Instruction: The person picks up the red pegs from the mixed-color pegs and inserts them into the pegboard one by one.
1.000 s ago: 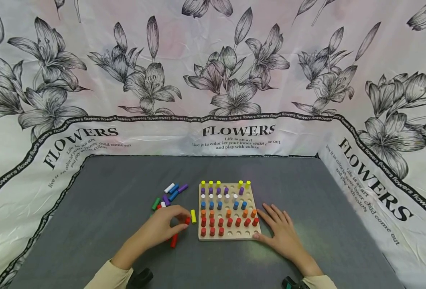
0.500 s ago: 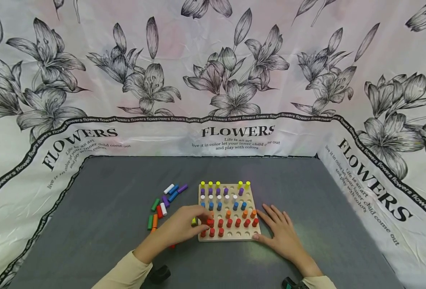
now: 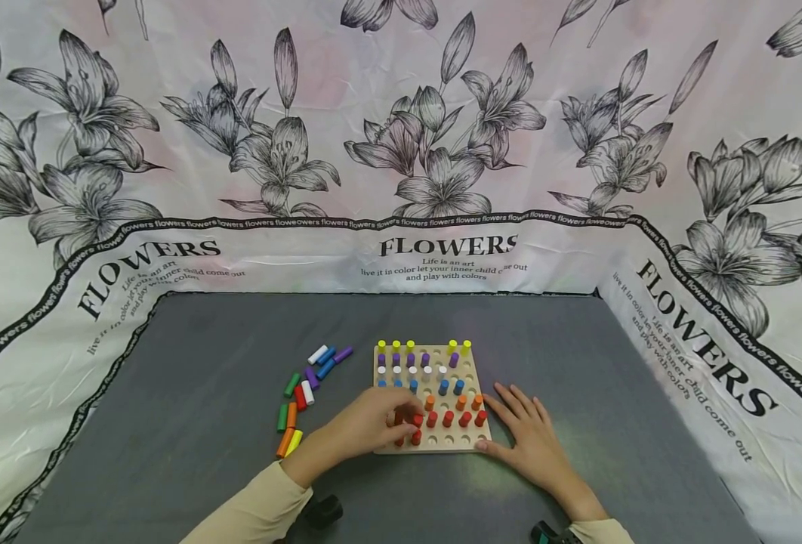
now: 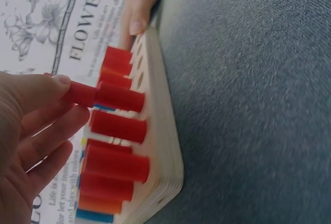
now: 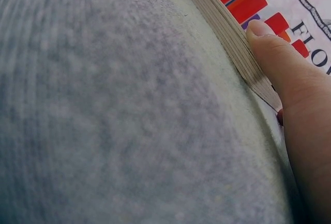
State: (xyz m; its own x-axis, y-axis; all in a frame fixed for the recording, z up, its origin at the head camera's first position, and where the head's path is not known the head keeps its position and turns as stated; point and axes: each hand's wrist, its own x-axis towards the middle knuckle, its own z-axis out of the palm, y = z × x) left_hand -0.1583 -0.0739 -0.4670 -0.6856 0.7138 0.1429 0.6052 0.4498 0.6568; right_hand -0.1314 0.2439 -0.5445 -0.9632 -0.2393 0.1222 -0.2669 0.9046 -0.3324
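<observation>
My left hand (image 3: 377, 423) pinches a red peg (image 4: 81, 94) between thumb and fingers, over the front left of the wooden pegboard (image 3: 450, 446). In the left wrist view the held peg's end overlaps the top of a standing red peg (image 4: 121, 96) in the front row. Rows of red, orange, blue, white, purple and yellow pegs stand upright in the board, some partly hidden behind this hand. My right hand (image 3: 530, 438) lies with fingers spread along the board's right edge. Its thumb (image 5: 269, 43) rests on the front right corner.
Loose pegs in several colours lie on the grey table left of the board, among them a green peg (image 3: 292, 385), a white peg (image 3: 308, 392) and a yellow peg (image 3: 294, 443). A flower-printed cloth (image 3: 292, 257) encloses the back and sides.
My left hand has carried a red peg from the loose pegs rightward over the board, then further along its front rows. The right hand has stayed in place.
</observation>
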